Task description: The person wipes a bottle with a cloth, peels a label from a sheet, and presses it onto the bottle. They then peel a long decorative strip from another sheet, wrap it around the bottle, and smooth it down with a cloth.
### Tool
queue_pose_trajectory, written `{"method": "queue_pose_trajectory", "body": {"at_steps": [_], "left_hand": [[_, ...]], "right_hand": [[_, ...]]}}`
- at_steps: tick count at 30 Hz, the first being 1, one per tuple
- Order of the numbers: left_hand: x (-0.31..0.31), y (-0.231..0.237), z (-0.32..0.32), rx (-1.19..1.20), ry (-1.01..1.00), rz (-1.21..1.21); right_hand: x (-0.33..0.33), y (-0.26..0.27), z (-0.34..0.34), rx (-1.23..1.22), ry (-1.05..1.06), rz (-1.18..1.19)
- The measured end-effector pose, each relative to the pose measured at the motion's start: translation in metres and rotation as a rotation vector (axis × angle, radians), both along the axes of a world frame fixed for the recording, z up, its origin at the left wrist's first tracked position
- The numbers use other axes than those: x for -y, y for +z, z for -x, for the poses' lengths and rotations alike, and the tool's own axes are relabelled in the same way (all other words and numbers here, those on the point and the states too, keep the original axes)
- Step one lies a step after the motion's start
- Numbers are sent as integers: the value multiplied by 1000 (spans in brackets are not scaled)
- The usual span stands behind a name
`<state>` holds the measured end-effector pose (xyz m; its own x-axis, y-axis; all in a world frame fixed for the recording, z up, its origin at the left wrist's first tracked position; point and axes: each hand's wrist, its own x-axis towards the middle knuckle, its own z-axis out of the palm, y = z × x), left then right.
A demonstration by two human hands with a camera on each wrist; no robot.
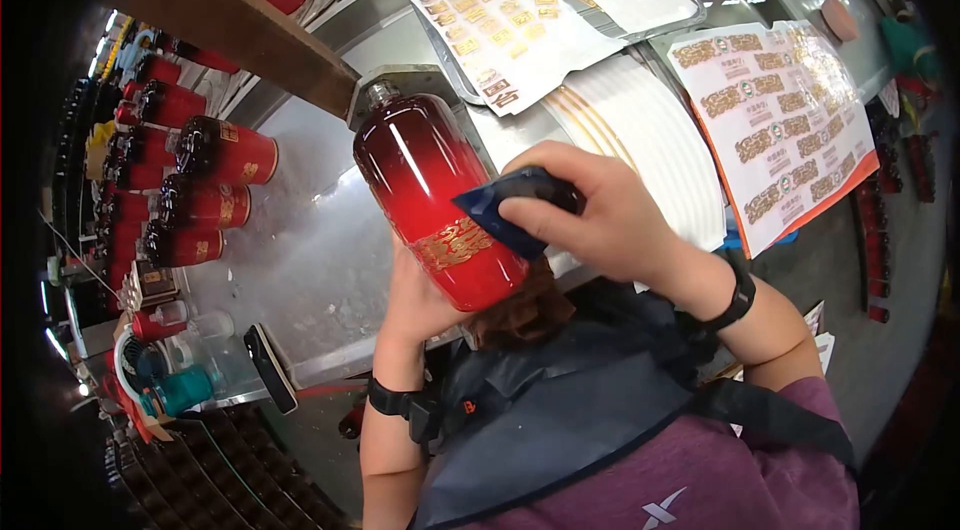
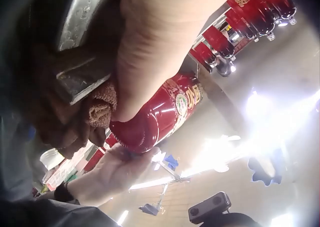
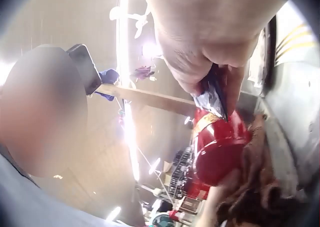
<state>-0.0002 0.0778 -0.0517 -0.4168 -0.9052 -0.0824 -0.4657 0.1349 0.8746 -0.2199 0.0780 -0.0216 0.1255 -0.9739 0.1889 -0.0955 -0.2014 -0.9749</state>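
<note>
A glossy red bottle (image 1: 425,170), darker toward its neck, lies tilted with its base toward the person and a gold patterned band (image 1: 452,245) near that base. My left hand (image 1: 408,295) holds it from the left and underneath, with most fingers hidden behind it. In my right hand (image 1: 590,205), thumb and fingers pinch a dark blue, flat, pointed piece (image 1: 500,210) like a scraper, its edge right at the bottle's side beside the band. The right wrist view shows this blue piece (image 3: 212,99) over the bottle (image 3: 220,152). Brown cloth (image 1: 530,310) bunches by the bottle's base.
A metal tray (image 1: 690,15) at the back carries sheets of gold decals. To the right lie white ribbed material (image 1: 660,145) and a printed decal sheet (image 1: 775,120). Several red bottles (image 1: 225,150) stand left; a wooden beam (image 1: 250,20) reaches in behind. A phone (image 1: 270,370) lies near the left edge.
</note>
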Motion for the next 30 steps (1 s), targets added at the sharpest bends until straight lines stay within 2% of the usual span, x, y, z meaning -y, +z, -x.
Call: {"method": "queue_pose_trajectory", "body": {"at_steps": [1, 2, 4, 5, 7, 8, 9, 10, 11, 12, 14, 15, 16, 17, 18, 19, 20, 21, 22, 23, 24, 26, 28, 29, 30], "left_hand": [[-1, -4, -2, 14, -6, 69], [-1, -6, -4, 24, -5, 141], [-1, -7, -5, 58, -24, 166], [1, -8, -5, 22, -1, 136], [-3, -10, -3, -10, 19, 92], [-4, -10, -3, -51, 40, 29], [-2, -9, -2, -93, 56, -29], [0, -11, -4, -97, 47, -21], [0, -17, -7, -22, 12, 57], [0, -20, -12, 55, -29, 128], [-1, -25, -13, -4, 3, 98], [-4, -26, -14, -60, 38, 61], [-9, -26, -17, -164, 89, -2], [-14, -31, -17, -295, 125, -76], [-10, -34, -24, -149, 70, -73], [-10, -35, -24, -131, 94, -108], [-11, -36, -24, -133, 114, -101], [-11, -43, -23, -202, 137, -27], [-8, -40, -23, -171, 73, -23], [-9, -39, -23, -123, 126, -53], [-9, -43, -24, -140, 96, -46], [-6, -49, -31, 1, 99, 127], [-8, -45, -27, 27, 62, 133], [-14, -41, -23, -11, 128, 163], [-18, -37, -22, -52, 194, 193]], "right_hand": [[5, -6, 8, 13, 35, -74], [12, -5, 19, -190, -11, -150], [16, -4, 31, -244, -11, -360], [17, -3, 27, -245, -12, -354], [9, 1, 10, 18, 77, 109], [9, 0, 7, -53, 84, 106], [13, -4, 12, -78, 70, -19], [21, -11, 22, -106, 59, -139], [30, -15, 31, -251, -33, -103], [30, -11, 38, -250, -22, -207], [18, 15, 26, 22, 179, -108], [12, 7, 14, 0, 208, 67], [12, 3, 11, -130, 153, 125], [19, -4, 17, -176, 115, 7], [31, -14, 29, -449, -51, 141], [44, -16, 36, -464, -114, 172], [39, -19, 37, -363, -95, 93], [30, -8, 27, -271, -18, 238], [18, 11, 18, -71, 220, 120], [15, 8, 7, -233, 201, 142], [19, 0, 17, -256, 135, 137], [31, -23, 55, -559, -159, 245], [9, 5, 103, -406, -158, 124], [0, 0, 125, -300, -243, 136], [-16, 17, 149, -268, -303, 6]]}}
